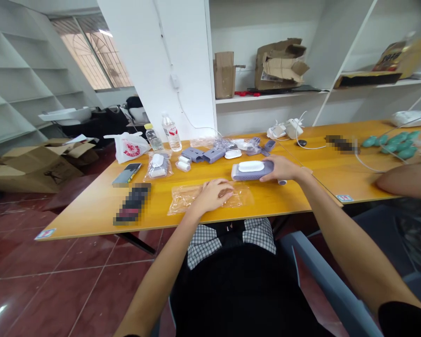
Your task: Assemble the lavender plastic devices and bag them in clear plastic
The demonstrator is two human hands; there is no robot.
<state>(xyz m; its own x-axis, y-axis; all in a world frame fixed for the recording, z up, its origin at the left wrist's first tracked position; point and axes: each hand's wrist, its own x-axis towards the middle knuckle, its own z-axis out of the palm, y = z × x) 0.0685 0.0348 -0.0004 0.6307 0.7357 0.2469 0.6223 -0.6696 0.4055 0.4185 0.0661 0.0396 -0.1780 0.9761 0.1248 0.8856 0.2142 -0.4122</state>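
My right hand [282, 168] grips the end of a lavender plastic case [251, 170] with a white oval insert, resting on the orange table [101, 210]. My left hand [214, 194] lies on a clear plastic bag [185, 196] near the table's front edge, its fingers curled down on the film. More lavender case parts [203, 155] and white pieces [183, 163] lie just beyond, in the middle of the table.
A phone [127, 173], a bagged item [157, 165], two bottles [171, 133] and a white shopping bag [128, 146] sit at the back left. Another person's arm [405, 180] rests at the right, near teal objects [395, 142]. Cardboard boxes [31, 164] lie on the floor at left.
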